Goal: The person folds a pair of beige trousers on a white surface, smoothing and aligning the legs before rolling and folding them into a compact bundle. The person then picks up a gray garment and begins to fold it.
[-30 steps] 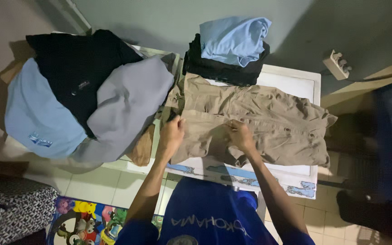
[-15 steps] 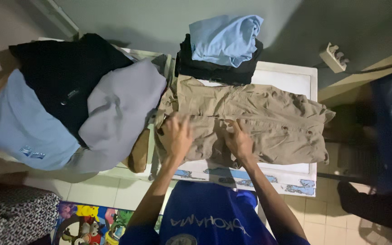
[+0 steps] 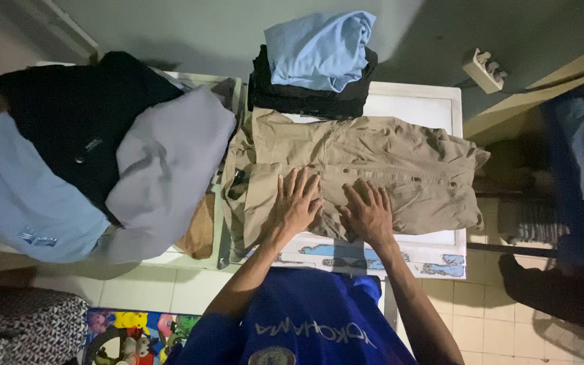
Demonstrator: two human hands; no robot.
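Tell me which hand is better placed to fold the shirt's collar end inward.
Probably the left hand: it lies flat on the shirt nearer that end by the clothes pile. The right hand rests mid-shirt, suited to pinning it down.

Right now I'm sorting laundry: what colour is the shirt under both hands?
Khaki tan shirt, seen best in the head view.

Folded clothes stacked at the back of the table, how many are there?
2 that I can tell: a light blue garment on top, and a black folded garment beneath it. The black layer may be more than one piece; its folds hide that.
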